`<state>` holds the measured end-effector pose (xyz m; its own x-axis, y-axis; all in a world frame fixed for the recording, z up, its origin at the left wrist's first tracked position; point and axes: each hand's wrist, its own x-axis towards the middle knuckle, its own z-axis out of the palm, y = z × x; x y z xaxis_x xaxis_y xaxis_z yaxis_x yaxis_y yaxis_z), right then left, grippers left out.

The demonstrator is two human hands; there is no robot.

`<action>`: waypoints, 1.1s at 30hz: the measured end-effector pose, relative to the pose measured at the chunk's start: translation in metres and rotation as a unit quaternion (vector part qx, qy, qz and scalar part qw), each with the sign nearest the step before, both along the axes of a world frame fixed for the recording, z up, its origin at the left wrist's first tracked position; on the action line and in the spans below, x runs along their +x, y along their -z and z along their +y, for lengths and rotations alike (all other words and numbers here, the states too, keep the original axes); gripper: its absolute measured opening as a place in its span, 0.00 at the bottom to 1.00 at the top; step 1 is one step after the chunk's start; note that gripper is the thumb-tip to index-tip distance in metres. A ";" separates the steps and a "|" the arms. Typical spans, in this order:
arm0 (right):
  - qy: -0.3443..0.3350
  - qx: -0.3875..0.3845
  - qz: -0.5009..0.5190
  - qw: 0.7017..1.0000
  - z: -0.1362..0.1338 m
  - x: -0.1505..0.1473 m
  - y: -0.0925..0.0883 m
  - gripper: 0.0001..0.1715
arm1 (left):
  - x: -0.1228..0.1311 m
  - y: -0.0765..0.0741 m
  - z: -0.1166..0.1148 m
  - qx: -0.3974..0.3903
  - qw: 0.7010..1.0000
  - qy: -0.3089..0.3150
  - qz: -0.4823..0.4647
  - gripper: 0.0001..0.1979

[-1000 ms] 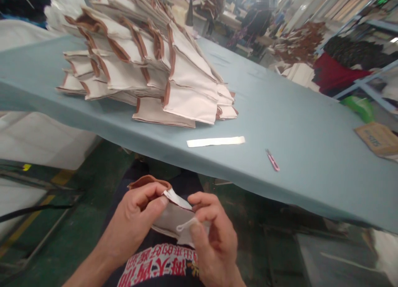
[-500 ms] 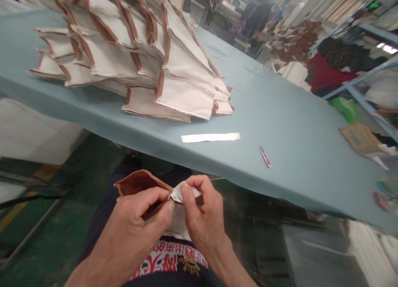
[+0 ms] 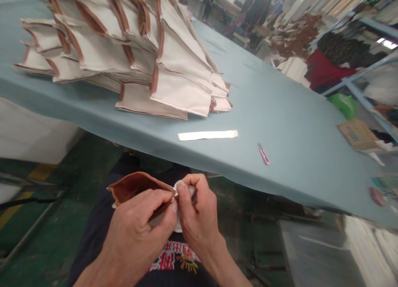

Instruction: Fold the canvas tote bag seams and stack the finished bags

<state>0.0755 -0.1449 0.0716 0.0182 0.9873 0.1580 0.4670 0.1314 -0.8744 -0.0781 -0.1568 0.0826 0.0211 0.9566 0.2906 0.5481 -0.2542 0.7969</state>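
Note:
Over my lap, my left hand (image 3: 137,222) pinches the edge of a sewn piece, brown inside and off-white outside, like a pouch (image 3: 132,184). Its mouth gapes to the left of my fingers. Close against it, my right hand (image 3: 199,214) squeezes a small white strip (image 3: 192,191) between thumb and bent fingers, at the pouch's corner. The fingertips of both hands nearly touch there, and they hide how strip and corner meet. Another white strip (image 3: 208,135) lies flat on the table beyond my hands. To its right rests a pair of pink thread snips (image 3: 263,154).
A big heap of similar off-white and brown sewn pieces (image 3: 183,86) covers the left of the blue-covered table (image 3: 280,125). A cardboard box (image 3: 357,134) and green bag (image 3: 343,105) are at the right, near blue shelving. A person (image 3: 255,9) is in the background.
The white strip in my right hand is now more folded over and tucked between the fingers. Both hands stay at the pouch's corner. The view has shifted slightly.

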 end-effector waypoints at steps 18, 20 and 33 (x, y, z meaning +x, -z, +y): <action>-0.042 -0.166 0.019 0.985 0.023 0.002 0.011 0.16 | -0.003 0.021 0.008 -0.063 0.994 0.064 -0.064 0.16; -0.056 -0.156 0.015 0.986 0.024 0.003 0.007 0.16 | -0.008 0.022 0.006 -0.104 0.988 0.073 -0.082 0.16; 0.000 -0.096 -0.036 0.995 0.009 -0.016 0.025 0.18 | -0.020 0.025 0.004 -0.216 0.973 0.040 -0.072 0.18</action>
<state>0.0595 -0.1356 0.0469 0.0145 0.9994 -0.0321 0.5296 -0.0349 -0.8476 -0.0982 -0.1530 0.0577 0.0894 0.9871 -0.1328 0.4155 0.0842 0.9057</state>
